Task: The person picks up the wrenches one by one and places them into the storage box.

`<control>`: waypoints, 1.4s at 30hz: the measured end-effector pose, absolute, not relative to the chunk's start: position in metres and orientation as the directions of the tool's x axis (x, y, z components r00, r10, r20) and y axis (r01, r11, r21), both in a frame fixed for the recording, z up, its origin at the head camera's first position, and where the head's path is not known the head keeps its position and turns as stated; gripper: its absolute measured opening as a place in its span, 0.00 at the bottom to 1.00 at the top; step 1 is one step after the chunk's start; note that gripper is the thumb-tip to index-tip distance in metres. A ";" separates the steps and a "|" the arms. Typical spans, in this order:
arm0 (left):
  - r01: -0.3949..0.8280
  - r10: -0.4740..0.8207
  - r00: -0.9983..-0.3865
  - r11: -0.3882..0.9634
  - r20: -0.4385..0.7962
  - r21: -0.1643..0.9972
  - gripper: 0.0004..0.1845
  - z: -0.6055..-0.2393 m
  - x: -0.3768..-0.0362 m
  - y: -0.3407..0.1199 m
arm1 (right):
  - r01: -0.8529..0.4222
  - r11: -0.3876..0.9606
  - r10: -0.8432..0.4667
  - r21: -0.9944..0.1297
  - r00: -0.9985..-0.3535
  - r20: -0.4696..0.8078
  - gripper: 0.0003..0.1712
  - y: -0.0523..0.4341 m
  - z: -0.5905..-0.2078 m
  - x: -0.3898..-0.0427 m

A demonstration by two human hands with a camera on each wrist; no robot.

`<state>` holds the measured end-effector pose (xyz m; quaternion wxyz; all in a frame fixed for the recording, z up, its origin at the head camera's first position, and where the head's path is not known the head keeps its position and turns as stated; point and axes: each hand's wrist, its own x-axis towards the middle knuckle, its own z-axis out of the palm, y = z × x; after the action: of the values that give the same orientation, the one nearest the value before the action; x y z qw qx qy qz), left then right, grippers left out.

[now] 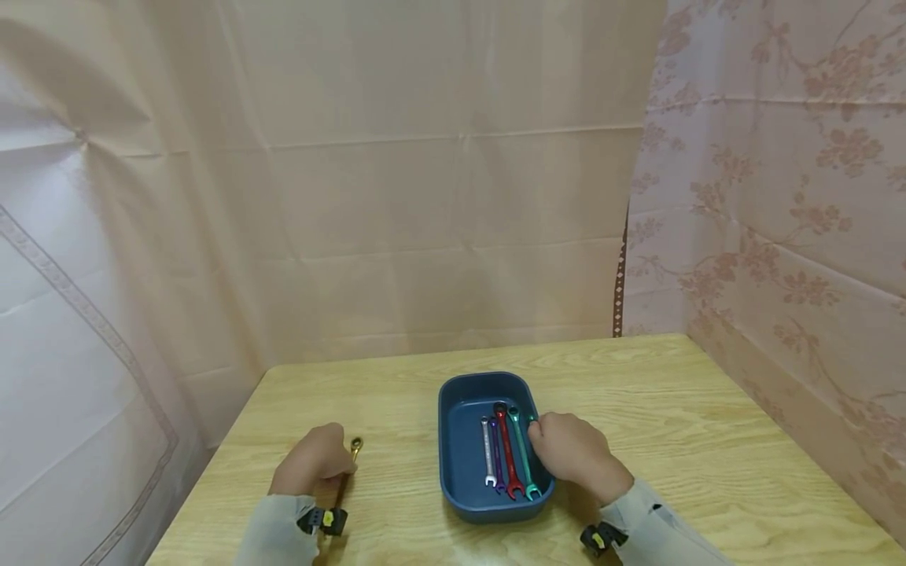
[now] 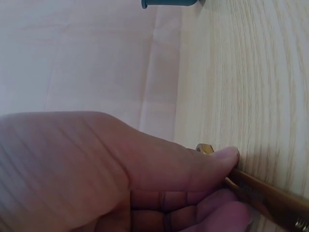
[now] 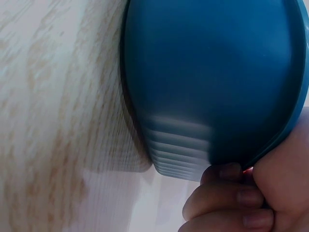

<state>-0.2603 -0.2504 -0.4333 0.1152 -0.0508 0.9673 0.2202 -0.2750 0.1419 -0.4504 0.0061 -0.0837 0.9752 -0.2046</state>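
Note:
On the table's left side my left hand (image 1: 316, 460) pinches a gold combination wrench (image 1: 356, 445) between thumb and fingers. In the left wrist view the wrench shaft (image 2: 273, 195) slants away past my thumb, close over the wood. My right hand (image 1: 572, 450) grips the right wall of a blue plastic bin (image 1: 450, 440), thumb at the rim and fingers curled against the outside. Inside the bin, side by side, lie a silver wrench (image 1: 487, 452), a purple wrench (image 1: 497, 448), a red wrench (image 1: 506, 448) and a green wrench (image 1: 521, 448).
The bin stands on a light wood-grain table (image 1: 396, 401). A beige cloth (image 1: 425, 196) hangs behind the back edge, and a floral cloth (image 1: 800, 236) hangs along the right. Each wrist carries a small black strapped device.

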 end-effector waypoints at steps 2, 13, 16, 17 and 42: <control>-0.143 -0.042 -0.969 0.897 -0.242 0.419 0.13 -0.434 -0.260 -0.251 | -0.158 0.902 -0.164 -0.402 -0.986 0.019 0.27 0.142 -0.450 -0.275; -0.136 -0.036 -0.971 0.894 -0.236 0.427 0.13 -0.433 -0.258 -0.249 | -0.157 0.899 -0.169 -0.408 -0.986 0.007 0.26 0.143 -0.450 -0.277; -0.132 -0.028 -0.971 0.892 -0.237 0.433 0.13 -0.432 -0.259 -0.249 | -0.154 0.899 -0.165 -0.409 -0.986 0.008 0.27 0.143 -0.450 -0.278; -0.133 -0.029 -0.971 0.891 -0.239 0.434 0.12 -0.432 -0.260 -0.248 | -0.154 0.899 -0.164 -0.411 -0.986 0.009 0.27 0.143 -0.450 -0.277; -0.192 -0.061 -0.951 0.885 -0.303 0.424 0.13 -0.434 -0.260 -0.250 | -0.153 0.894 -0.165 -0.420 -0.986 0.008 0.27 0.143 -0.452 -0.277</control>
<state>-0.2603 -0.2504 -0.4342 0.1420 -0.0657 0.9605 0.2302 -0.2773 0.1426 -0.4519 0.0137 -0.0817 0.9731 -0.2148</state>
